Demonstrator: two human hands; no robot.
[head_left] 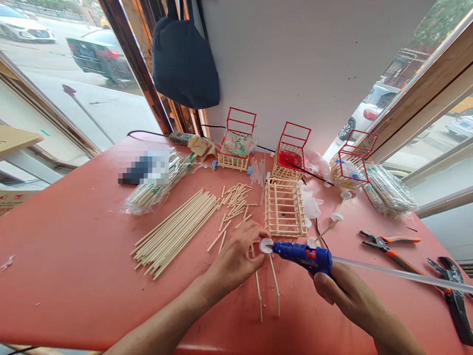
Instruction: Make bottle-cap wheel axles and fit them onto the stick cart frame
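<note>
A small white round cap (263, 246) is pinched in the fingers of my left hand (242, 249). My right hand (343, 291) grips a blue hot glue gun (301, 255), whose nozzle tip is at the cap. A long clear glue stick (391, 276) sticks out from the gun's back. Under my left hand a frame of thin wooden sticks (257, 291) lies on the table, its far end partly hidden by the hand. Just beyond, a stick-built crate (284, 209) rests on the table.
Long wooden sticks (177, 231) and short cut pieces (234, 199) lie to the left. Three red-handled stick baskets, one full of scraps (236, 148), stand along the back. Pliers (384, 241) and cutters (453, 291) lie at right. Bagged sticks (391, 190) are at the back right.
</note>
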